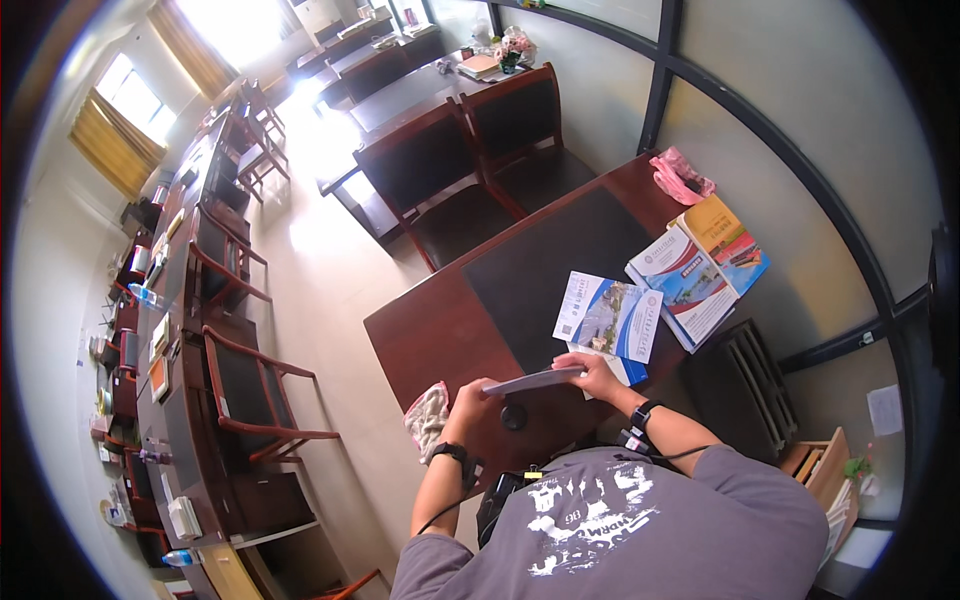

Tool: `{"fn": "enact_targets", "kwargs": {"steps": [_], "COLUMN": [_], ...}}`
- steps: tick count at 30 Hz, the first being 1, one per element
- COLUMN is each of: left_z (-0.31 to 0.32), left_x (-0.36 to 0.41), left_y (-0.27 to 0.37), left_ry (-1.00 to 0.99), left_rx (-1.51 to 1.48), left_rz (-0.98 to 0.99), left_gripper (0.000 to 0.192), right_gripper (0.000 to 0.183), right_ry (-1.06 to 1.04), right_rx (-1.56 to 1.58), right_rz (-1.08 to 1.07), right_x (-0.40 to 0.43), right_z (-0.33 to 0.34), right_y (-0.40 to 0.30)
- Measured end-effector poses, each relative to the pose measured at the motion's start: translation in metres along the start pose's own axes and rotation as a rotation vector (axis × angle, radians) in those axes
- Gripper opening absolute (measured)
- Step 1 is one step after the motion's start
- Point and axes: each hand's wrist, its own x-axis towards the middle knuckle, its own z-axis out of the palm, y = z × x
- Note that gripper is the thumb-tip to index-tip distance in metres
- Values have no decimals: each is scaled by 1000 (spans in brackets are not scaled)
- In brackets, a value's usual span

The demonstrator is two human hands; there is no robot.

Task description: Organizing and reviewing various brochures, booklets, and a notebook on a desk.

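Note:
My left hand (474, 405) and my right hand (596, 376) hold a thin folded paper or leaflet (534, 382) between them, one at each end. It is seen nearly edge-on above the near side of a dark red wooden desk (427, 337). Just beyond my right hand lies a printed brochure (609, 315) with a landscape picture, partly covering another blue-and-white printed sheet (634, 371). A round black desk grommet (514, 417) sits below the paper. To the left of my left hand, a crumpled cloth (427, 420) with a pink edge hangs at the desk's edge.
Stacked printed brochures (686, 289) and a yellow-and-blue booklet (724, 244) lie at the desk's right end, near a pink plastic bag (681, 176). Two black-seated wooden chairs (427, 165) stand across the desk. A wooden box (836, 480) holding papers is at lower right.

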Motion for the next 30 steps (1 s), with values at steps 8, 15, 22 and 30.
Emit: {"fn": "enact_targets", "kwargs": {"steps": [8, 15, 22, 30], "left_z": [-9, -3, 20, 19], "left_x": [3, 26, 4, -9], "left_y": [-39, -100, -127, -125], "left_ry": [-161, -35, -12, 2], "left_rx": [-34, -97, -16, 86], "left_rz": [-198, -87, -215, -444], "left_gripper": [22, 27, 28, 29], "right_gripper": [26, 39, 87, 27], "right_ry": [30, 790, 881, 577], "right_rx": [190, -378, -124, 314], "right_rz": [299, 466, 894, 681], "right_x": [-9, -26, -39, -7], "right_z": [-6, -53, -129, -153], "right_y": [36, 93, 114, 112]}}
